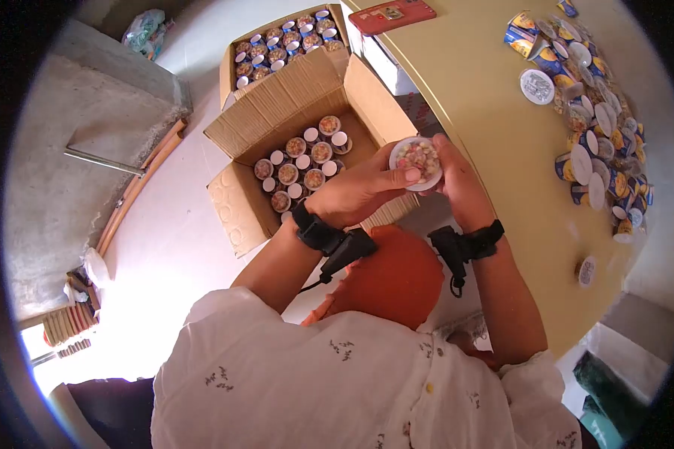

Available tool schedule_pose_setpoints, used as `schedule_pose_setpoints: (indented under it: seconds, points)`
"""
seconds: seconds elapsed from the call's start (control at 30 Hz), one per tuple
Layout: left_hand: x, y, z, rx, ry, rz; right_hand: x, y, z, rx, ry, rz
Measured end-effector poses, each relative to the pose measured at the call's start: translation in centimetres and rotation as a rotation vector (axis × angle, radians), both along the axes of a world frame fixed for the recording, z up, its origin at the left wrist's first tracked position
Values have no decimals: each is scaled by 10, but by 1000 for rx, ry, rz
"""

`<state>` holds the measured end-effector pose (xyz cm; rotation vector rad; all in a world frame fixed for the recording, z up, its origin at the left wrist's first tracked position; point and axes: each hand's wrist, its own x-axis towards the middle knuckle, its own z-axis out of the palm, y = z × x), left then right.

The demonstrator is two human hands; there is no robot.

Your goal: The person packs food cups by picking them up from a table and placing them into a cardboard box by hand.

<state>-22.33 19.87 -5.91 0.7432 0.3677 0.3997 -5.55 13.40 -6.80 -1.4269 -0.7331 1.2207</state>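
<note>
A small round cup (419, 159) with a pale rim is held between my two hands, its face turned up to show mixed pink, cream and brown bits. My left hand (356, 191) grips it from the left, the thumb lying over its face. Around its right side curl the fingers of my right hand (458, 179). Just beyond my left hand stands an open cardboard box (240, 202) with several similar cups (321, 153) in it, some showing their filling and some their white ends.
Behind is a second cardboard box (228, 71) packed with cups. On the yellow table (487, 97) to the right lie many blue-and-yellow cups (618, 142), one lone cup (586, 271) and a red phone (392, 16). Brown pipes (138, 191) run along the left wall.
</note>
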Motion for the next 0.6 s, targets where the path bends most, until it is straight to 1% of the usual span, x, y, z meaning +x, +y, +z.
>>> schedule_pose_setpoints:
  seconds: [0.03, 0.13, 0.23, 0.37, 0.43, 0.47, 0.53, 0.6]
  points:
    - [-1, 6, -5, 34, -46, -46, -1, 4, -2, -33, -61, 23]
    - [-9, 17, -8, 12, -42, -68, -3, 20, -18, -74, -23, 85]
    - [-16, 24, -13, -77, -25, -31, -4, 31, -27, -120, -53, 155]
    - [-26, 28, -32, -125, -35, 0, -13, 41, -41, -99, -35, 153]
    - [-30, 30, -35, -63, 9, 29, -17, 42, -32, -105, 0, 167]
    - [-32, 31, -39, -66, 10, 31, -17, 43, -43, -108, 1, 169]
    - [-37, 31, -52, -28, 176, 93, -19, 44, -61, 49, -137, 292]
    - [-41, 31, -62, -25, 201, 73, -20, 40, -68, 40, -142, 326]
